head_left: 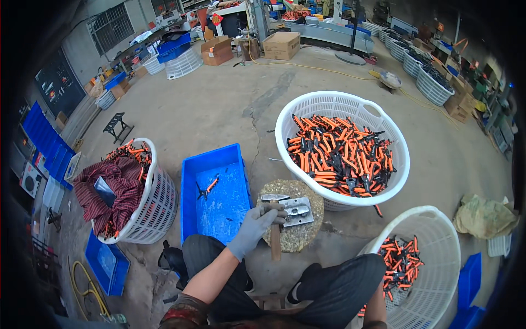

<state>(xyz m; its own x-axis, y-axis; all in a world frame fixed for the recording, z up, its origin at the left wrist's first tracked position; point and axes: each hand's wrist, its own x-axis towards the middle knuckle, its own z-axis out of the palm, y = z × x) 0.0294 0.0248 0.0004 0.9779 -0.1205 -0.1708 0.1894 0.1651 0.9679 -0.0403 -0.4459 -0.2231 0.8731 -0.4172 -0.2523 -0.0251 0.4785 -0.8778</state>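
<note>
My left hand [255,227], in a grey glove, rests over a round speckled block [298,241]. Its fingers are bent together at the left end of a metal fixture plate [298,211], and whatever they pinch is hidden. Below the fingers a flat wooden handle [275,241] points toward me. A smaller metal piece [274,197] lies just beyond the fingers. My right forearm [376,307] reaches down beside my right knee, close to a white basket [438,236] of orange-and-black pliers [400,263]; the right hand itself is out of sight.
A larger white basket [285,126] heaped with pliers stands beyond the block. To the left, a blue tray [189,192] holds one pair of pliers [209,187]. Further left, a basket [159,203] carries striped cloth [118,183]. A yellow hose [82,266] lies at lower left.
</note>
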